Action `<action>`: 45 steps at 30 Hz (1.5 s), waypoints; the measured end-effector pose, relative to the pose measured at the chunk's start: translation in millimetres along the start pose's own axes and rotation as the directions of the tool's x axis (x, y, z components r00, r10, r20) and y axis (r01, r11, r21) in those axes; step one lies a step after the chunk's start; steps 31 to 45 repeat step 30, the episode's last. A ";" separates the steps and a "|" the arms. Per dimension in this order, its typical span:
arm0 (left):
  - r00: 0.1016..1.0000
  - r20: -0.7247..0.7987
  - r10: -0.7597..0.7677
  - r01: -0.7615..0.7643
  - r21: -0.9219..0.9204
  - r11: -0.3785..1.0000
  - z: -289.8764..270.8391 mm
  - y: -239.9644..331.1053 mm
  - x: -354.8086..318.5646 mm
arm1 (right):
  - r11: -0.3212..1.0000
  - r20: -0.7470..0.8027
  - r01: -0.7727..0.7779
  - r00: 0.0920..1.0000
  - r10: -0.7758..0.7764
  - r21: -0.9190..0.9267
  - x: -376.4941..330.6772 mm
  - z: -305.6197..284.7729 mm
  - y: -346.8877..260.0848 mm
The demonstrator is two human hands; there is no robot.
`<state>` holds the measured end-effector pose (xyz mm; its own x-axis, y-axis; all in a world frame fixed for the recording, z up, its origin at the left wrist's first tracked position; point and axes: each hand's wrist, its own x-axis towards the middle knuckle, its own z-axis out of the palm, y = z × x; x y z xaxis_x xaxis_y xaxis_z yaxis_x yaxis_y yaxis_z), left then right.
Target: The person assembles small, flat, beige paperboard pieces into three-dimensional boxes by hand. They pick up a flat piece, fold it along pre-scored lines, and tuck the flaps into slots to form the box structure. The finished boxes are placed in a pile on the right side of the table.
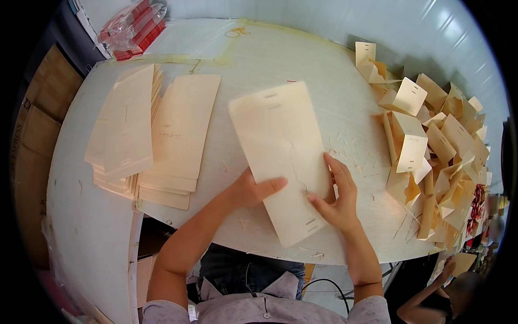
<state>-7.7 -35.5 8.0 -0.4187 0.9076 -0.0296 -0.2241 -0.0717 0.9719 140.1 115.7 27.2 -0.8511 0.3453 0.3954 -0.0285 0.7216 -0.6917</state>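
A long cream card (278,135) with rounded corners is held flat above the table, tilted with its far end toward the left. Small dark marks show near both of its ends, and a thin wavy line runs down its middle. My left hand (256,189) grips its left edge, thumb on top and fingers hidden underneath. On the right edge my right hand (339,197) is closed, its thumb over the card near the wavy line. To the left lie two stacks of similar flat cards, a left stack (129,124) and a right stack (181,129).
A large heap of folded cream cards (442,140) covers the table's right side. Red bundles in clear plastic (135,29) sit at the far left, and a rubber band (237,32) lies at the back. Scraps litter the white table (302,56). Another person (448,294) is at lower right.
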 end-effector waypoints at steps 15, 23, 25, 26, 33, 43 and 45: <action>0.938 0.345 -0.041 -0.015 0.158 0.987 6.1 2.2 -8.6 | 0.999 0.052 -0.034 0.998 0.035 -0.020 -4.5 2.9 -18.2; 0.996 0.066 0.053 -0.056 0.042 0.998 18.5 -5.7 -8.0 | 0.960 -0.050 0.104 0.991 -0.121 -0.260 -4.9 8.6 -2.1; 0.998 0.005 0.062 -0.062 0.005 0.998 17.1 -4.9 -9.2 | 0.965 -0.041 0.052 0.997 -0.065 -0.258 -4.8 9.5 -8.8; 0.998 -0.022 0.061 -0.061 -0.003 0.998 17.0 -4.8 -9.3 | 0.964 -0.036 0.026 0.999 -0.036 -0.263 -5.1 8.4 -11.3; 0.991 -0.067 0.119 -0.118 0.009 0.993 9.5 -17.4 -4.2 | 0.934 0.035 0.044 0.999 -0.034 -0.355 -5.8 8.3 -8.4; 0.991 -0.067 0.119 -0.118 0.009 0.993 9.5 -17.4 -4.2 | 0.934 0.035 0.044 0.999 -0.034 -0.355 -5.8 8.3 -8.4; 0.991 -0.067 0.119 -0.118 0.009 0.993 9.5 -17.4 -4.2 | 0.934 0.035 0.044 0.999 -0.034 -0.355 -5.8 8.3 -8.4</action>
